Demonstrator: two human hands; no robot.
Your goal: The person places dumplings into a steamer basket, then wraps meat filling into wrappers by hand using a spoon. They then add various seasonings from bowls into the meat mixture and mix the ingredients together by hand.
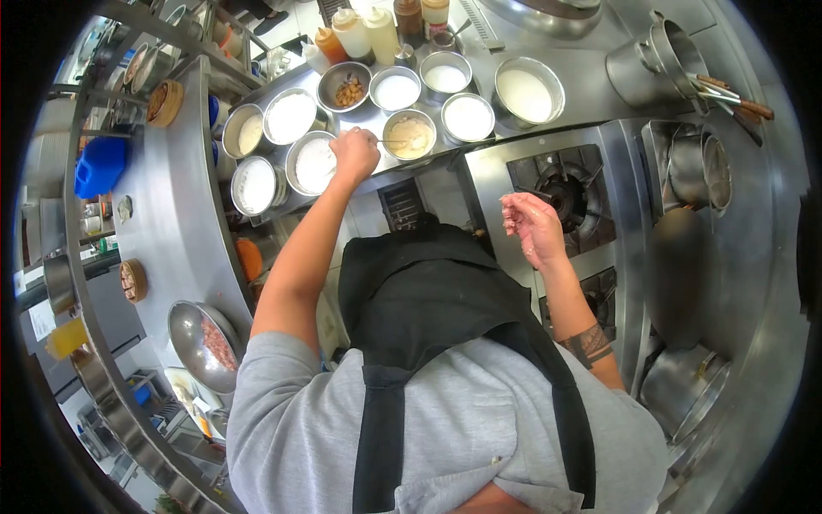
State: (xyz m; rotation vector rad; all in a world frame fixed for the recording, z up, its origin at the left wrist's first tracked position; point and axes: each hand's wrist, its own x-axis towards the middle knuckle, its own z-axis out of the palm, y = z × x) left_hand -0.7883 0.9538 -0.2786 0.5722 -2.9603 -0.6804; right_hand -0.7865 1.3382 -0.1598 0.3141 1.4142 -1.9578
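Steel spoon [394, 140] lying sideways, bowl in tub [409, 135], left hand [354, 154] fingers pinching handle

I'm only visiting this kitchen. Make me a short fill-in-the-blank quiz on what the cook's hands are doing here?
1. The left hand holds a ____ that dips into a round metal bowl of pale seasoning.
2. The right hand is raised above the gas ____, which has no pot on it.
3. The bowl beside the blue tub holds ____ powder.

Missing words: spoon; burner; white
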